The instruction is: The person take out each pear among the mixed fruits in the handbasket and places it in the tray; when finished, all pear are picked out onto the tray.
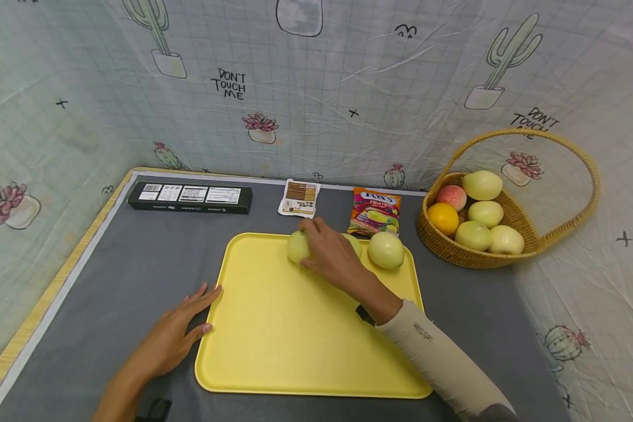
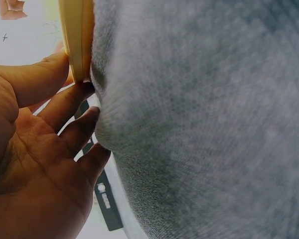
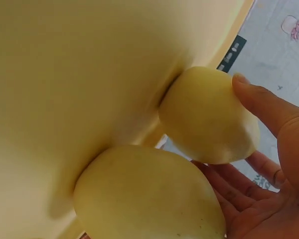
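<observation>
On the yellow tray [image 1: 274, 340], my right hand [image 1: 333, 253] grips a pale yellow-green fruit [image 1: 297, 247] near the back edge. In the right wrist view the thumb lies on one side of that fruit [image 3: 207, 114], the fingers partly hidden behind it. A second pale fruit [image 1: 354, 244], partly covered by the hand, sits just right of it, and a third [image 1: 386, 251] lies in the back right corner. My left hand [image 1: 174, 331] touches the tray's left edge with thumb and fingertips, fingers fairly straight. The left wrist view shows the thumb against the tray rim [image 2: 78, 45].
A wicker basket [image 1: 453, 253] with a tall handle holds several fruits at the right. Behind the tray lie a long black box [image 1: 190, 198], a small white-and-brown packet [image 1: 299, 198] and a colourful candy bag [image 1: 375, 212]. A patterned cloth [image 1: 316, 88] hangs behind the grey table.
</observation>
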Demonstrator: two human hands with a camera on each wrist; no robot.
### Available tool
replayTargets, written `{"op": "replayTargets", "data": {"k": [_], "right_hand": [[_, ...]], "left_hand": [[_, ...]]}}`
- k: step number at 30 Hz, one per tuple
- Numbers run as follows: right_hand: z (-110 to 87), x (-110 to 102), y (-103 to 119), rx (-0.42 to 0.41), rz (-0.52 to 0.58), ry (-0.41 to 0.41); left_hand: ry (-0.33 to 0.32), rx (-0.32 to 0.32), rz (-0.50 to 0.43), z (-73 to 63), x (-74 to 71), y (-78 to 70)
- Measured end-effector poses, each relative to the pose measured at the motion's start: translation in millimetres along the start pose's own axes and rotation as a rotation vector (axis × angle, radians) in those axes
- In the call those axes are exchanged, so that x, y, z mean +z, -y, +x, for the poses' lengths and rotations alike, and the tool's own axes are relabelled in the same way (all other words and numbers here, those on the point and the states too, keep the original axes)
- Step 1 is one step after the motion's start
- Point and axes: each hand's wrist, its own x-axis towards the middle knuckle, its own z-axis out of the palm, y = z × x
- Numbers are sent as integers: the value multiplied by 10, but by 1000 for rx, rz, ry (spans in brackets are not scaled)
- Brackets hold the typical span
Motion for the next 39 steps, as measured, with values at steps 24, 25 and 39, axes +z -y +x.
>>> {"op": "replayTargets", "data": {"k": [24,25,39], "right_hand": [[-233,-612,-274,30,69,-249],[-246,-641,-317,33,74,-264],[-467,-1004,-1051,141,100,-461]], "left_hand": [[-22,18,8,-16,19,45],[-29,24,13,-17,23,51],[-37,47,20,-22,25,54]]}}
